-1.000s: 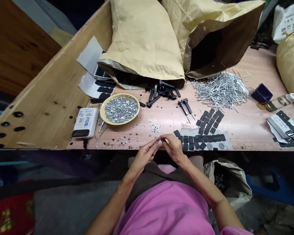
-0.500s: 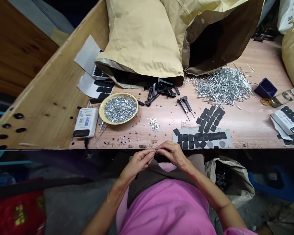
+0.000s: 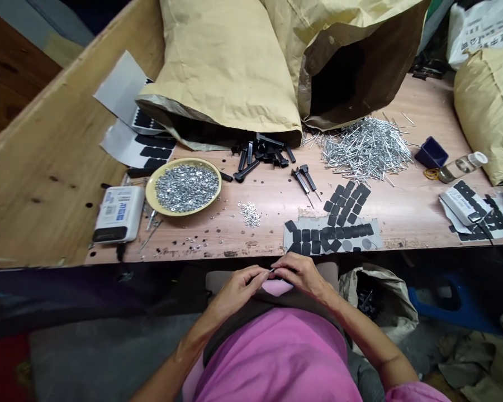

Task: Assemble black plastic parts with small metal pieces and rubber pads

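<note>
Just off the table's front edge, my left hand (image 3: 243, 283) and my right hand (image 3: 302, 274) meet in front of the pink shirt. Both are closed in a pinch around a tiny dark piece (image 3: 271, 271) too small to name. Small washers (image 3: 250, 214) lie loose on the table beyond them, and a yellow bowl (image 3: 150, 195) full of washers stands to the left. Two black plastic parts with metal pins (image 3: 304, 180) lie farther back. Dark adhesive pads (image 3: 318, 234) on a grey backing sheet rest right of my hands.
Large paper sacks (image 3: 230, 67) stand at the back, with black plastic parts (image 3: 262, 151) before them. A heap of metal pins (image 3: 362, 148) lies right of these. A white power bank (image 3: 119, 215) is at left; a blue cup (image 3: 431, 152) and clear bottle (image 3: 463, 166) are at right.
The view has swung a little to the right, so the table items sit farther left. Both hands keep their pinch together, now slightly lower below the table edge.
</note>
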Motion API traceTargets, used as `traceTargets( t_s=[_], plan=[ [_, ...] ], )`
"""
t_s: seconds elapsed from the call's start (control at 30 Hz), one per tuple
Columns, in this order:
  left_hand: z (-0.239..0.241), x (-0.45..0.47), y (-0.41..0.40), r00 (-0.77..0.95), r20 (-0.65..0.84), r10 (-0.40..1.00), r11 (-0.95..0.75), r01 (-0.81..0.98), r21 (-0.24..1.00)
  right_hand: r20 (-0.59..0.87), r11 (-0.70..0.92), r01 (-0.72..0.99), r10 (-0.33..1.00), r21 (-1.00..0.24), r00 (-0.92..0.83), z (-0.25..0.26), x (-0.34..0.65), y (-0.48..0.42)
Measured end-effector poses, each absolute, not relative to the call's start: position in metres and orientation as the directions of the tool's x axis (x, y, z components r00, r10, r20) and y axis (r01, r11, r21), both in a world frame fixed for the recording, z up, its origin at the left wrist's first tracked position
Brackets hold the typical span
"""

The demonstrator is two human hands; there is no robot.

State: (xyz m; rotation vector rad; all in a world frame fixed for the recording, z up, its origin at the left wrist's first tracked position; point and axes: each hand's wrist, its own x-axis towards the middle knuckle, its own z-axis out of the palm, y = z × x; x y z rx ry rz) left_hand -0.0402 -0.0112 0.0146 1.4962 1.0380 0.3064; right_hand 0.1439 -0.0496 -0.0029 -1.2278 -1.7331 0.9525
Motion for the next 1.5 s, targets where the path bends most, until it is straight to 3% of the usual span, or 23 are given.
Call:
traceTargets(
  t_s=[0.2, 0.43, 0.63, 0.9, 1.03, 1.13, 1.3, 1.4, 1.5],
  plan=[
    [0.019, -0.026, -0.013, 0.625, -0.296, 0.722, 0.002, 0.425, 0.905, 0.153, 0.227, 0.38, 0.964, -0.897, -0.216, 0.0, 0.158, -0.057],
    [0.013, -0.012, -0.016, 0.598, -0.305, 0.741, 0.087, 0.365, 0.927, 0.113, 0.169, 0.318, 0.976, -0.933, -0.188, -0.004, 0.174, -0.06],
    [0.017, -0.002, -0.009, 0.641, -0.26, 0.722, 0.051, 0.325, 0.944, 0.034, 0.066, 0.242, 0.99, -0.968, -0.135, 0.0, 0.186, -0.049],
    [0.021, 0.006, 0.001, 0.672, -0.174, 0.72, -0.028, 0.278, 0.96, 0.119, 0.169, 0.375, 0.981, -0.912, -0.151, 0.015, 0.197, -0.045],
    [0.017, 0.009, 0.004, 0.73, -0.293, 0.617, 0.084, 0.309, 0.947, 0.197, 0.279, 0.442, 0.955, -0.853, -0.222, 0.019, 0.201, -0.046],
    [0.015, 0.015, 0.004, 0.708, -0.209, 0.675, -0.052, 0.327, 0.943, 0.195, 0.27, 0.485, 0.96, -0.832, -0.199, 0.019, 0.204, -0.045],
    [0.015, 0.024, -0.001, 0.657, 0.043, 0.752, -0.411, 0.418, 0.81, 0.081, 0.061, 0.442, 0.996, -0.895, 0.027, 0.019, 0.204, -0.045],
    [0.014, 0.027, 0.0, 0.655, 0.1, 0.749, -0.493, 0.45, 0.744, 0.03, -0.013, 0.408, 0.995, -0.913, 0.099, 0.021, 0.203, -0.046],
    [0.015, 0.031, 0.002, 0.657, 0.102, 0.747, -0.488, 0.437, 0.755, 0.069, 0.018, 0.46, 0.993, -0.888, 0.096, 0.024, 0.204, -0.045]
  ],
)
